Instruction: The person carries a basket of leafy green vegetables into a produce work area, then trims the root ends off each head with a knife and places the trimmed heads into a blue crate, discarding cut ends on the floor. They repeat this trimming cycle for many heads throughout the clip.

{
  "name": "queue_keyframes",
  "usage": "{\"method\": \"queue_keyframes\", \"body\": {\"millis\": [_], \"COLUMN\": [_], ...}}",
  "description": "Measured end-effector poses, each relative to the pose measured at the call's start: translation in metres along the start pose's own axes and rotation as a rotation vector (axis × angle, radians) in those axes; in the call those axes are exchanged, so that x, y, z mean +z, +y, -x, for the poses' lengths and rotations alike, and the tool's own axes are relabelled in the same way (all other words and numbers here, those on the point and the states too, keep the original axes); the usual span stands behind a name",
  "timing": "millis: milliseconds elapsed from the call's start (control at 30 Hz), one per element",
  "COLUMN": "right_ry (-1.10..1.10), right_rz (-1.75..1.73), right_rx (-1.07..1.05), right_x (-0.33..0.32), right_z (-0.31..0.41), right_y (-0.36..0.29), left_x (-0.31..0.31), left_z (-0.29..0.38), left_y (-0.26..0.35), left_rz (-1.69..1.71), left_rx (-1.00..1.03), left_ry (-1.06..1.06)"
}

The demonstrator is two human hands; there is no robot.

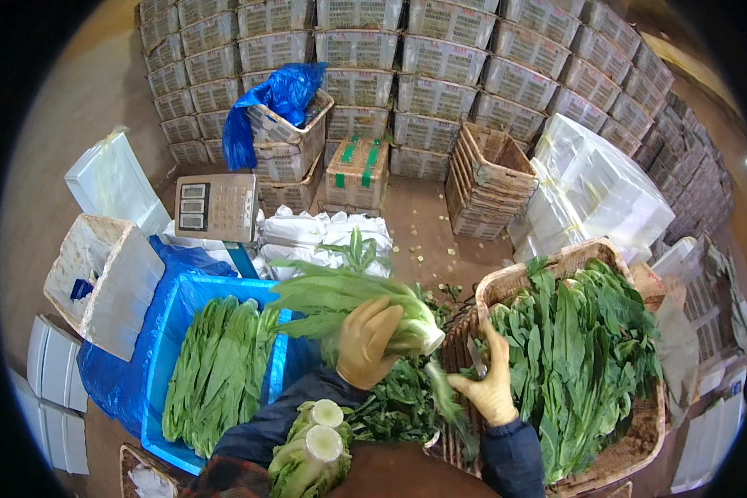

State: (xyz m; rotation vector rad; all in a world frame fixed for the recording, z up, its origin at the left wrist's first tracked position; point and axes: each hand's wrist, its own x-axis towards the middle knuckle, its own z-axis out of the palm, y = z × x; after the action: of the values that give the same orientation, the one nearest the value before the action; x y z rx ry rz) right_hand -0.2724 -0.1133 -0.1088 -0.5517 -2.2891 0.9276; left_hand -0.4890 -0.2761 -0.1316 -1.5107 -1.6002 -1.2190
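My left hand (368, 341), in a tan glove, is closed around a head of long-leaved lettuce (348, 295); its pale cut stem points right. My right hand (490, 380), also gloved, has thumb and fingers spread beside a small blade (477, 356); whether the palm grips it I cannot tell. A loose green leaf (445, 395) hangs blurred below the right thumb. Trimmed leaves (392, 398) lie between my arms. Two lettuce heads with round cut stems (325, 442) are near my left forearm. More leafy heads (566, 348) fill a plastic crate (658, 429) at right.
A blue-lined container (155, 386) with lettuce (221, 373) stands at left. Beyond it are a scale display (216, 206), a white foam box (121, 286) and white wrapped bundles (295, 230). Stacked crates (492, 180), a taped crate (357, 168) and wrapped foam boxes (591, 187) stand ahead.
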Motion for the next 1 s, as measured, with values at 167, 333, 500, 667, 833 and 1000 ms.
{"method": "queue_keyframes", "body": {"millis": [167, 333, 500, 667, 833, 1000], "right_ry": [-0.185, -0.300, -0.049, 0.002, -0.324, -0.477], "right_rz": [-0.109, -0.567, -0.784, -0.271, -0.373, -0.902], "right_rx": [-0.199, 0.262, 0.503, 0.283, 0.276, 0.438], "right_x": [0.013, 0.030, 0.050, 0.074, 0.095, 0.086], "right_z": [-0.037, -0.013, 0.029, 0.024, 0.024, 0.025], "right_y": [0.010, 0.036, 0.059, 0.025, -0.032, -0.034], "left_x": [0.025, 0.042, 0.056, 0.082, 0.044, -0.003], "left_z": [0.011, 0.031, 0.056, 0.068, 0.040, 0.050], "left_y": [0.019, 0.020, -0.022, -0.071, -0.129, -0.140], "left_rz": [0.564, 0.722, 0.791, 0.836, 0.748, 0.699], "left_rx": [-0.375, -0.557, -0.742, -1.243, -1.225, -0.929], "left_ry": [-0.261, -0.523, -0.549, 0.169, 0.029, -0.453]}}
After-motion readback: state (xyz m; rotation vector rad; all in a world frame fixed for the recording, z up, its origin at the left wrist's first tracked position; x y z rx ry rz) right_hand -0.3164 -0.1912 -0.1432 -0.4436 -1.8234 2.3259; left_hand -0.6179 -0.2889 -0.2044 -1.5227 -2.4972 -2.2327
